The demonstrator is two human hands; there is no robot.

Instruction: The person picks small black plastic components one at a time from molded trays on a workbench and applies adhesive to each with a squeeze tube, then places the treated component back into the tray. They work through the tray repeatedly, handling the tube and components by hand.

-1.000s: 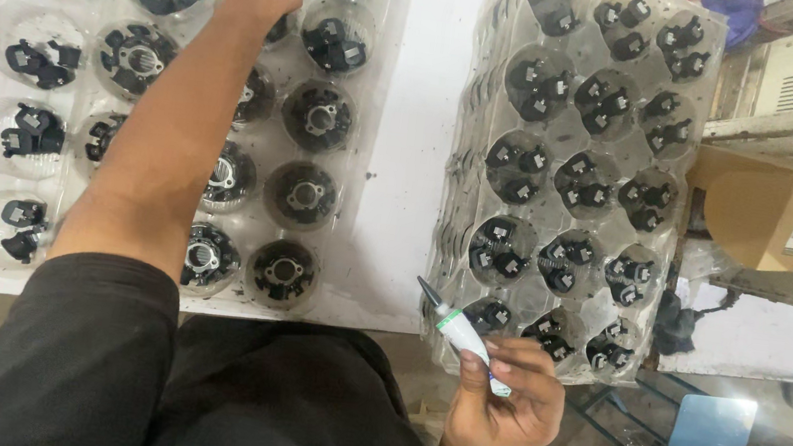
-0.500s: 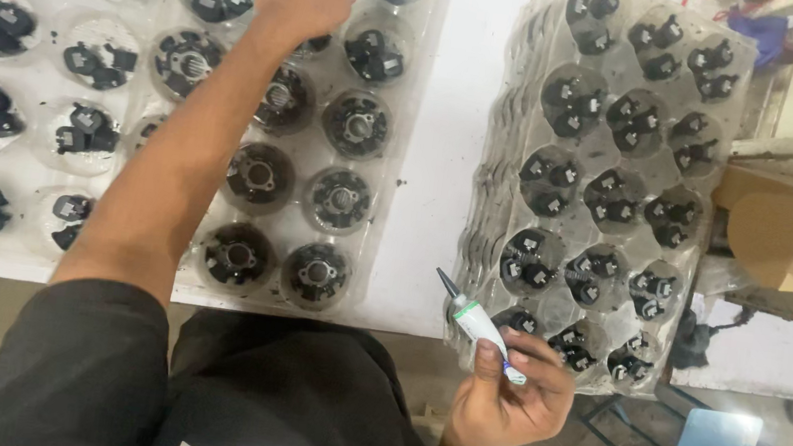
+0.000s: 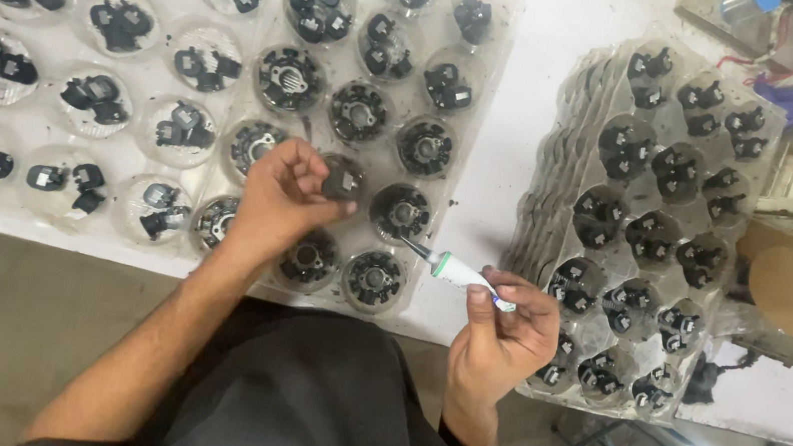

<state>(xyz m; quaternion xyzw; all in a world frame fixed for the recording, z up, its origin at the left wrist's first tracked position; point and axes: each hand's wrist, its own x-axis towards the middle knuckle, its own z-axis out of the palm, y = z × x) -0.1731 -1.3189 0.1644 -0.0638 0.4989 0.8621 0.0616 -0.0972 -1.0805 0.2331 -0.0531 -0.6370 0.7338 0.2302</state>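
Drawn back from the far cells, the left hand (image 3: pixel 283 201) now pinches a small black part (image 3: pixel 341 182) above the clear tray (image 3: pixel 494 84), facing what looks like a glue tube (image 3: pixel 456 272) gripped in the right hand (image 3: pixel 502 332).

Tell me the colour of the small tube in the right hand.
The tube is white with a green band near its nozzle, in the head view.

white table (image 3: pixel 518 137) | clear trays (image 3: pixel 232 82) flat | tray stack (image 3: pixel 650 214) right
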